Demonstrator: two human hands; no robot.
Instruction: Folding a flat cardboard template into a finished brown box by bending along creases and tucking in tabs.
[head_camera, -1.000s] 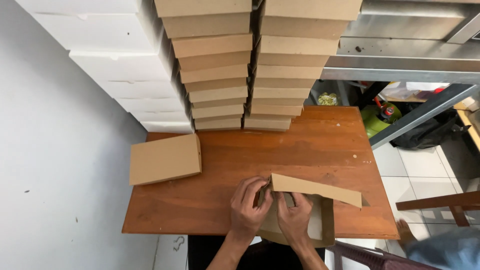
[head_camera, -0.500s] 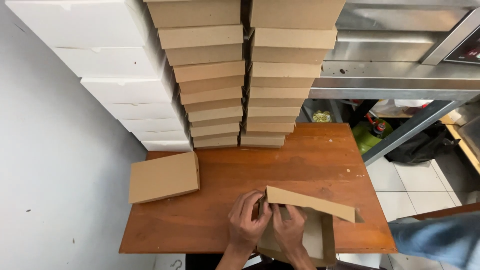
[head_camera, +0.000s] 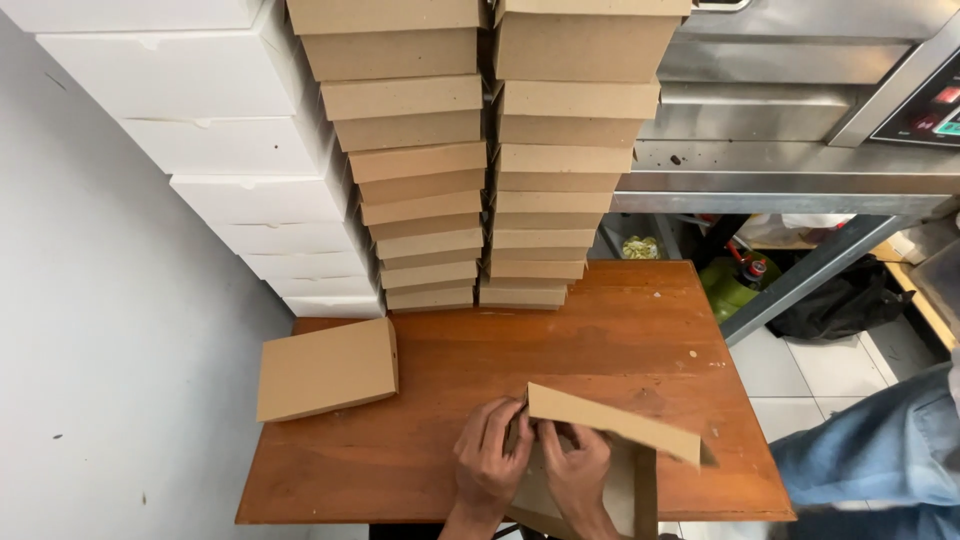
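A half-folded brown cardboard box (head_camera: 610, 425) lies at the near edge of the wooden table (head_camera: 600, 340). One long flap stands up and slants to the right. My left hand (head_camera: 490, 455) pinches the box's left corner. Beside it, my right hand (head_camera: 578, 470) presses the same corner from the inside. Both hands grip the cardboard, fingers curled on the fold.
A finished brown box (head_camera: 325, 368) overhangs the table's left edge. Two tall stacks of brown boxes (head_camera: 480, 180) and a stack of white boxes (head_camera: 240, 150) stand at the back. A steel oven stand (head_camera: 800, 150) is at the right. A person's blue sleeve (head_camera: 880, 450) is at the lower right.
The view has shifted a little upward and the stacks look nearer. My hands stay on the box's left corner. The blue sleeve has come further into view at the right.
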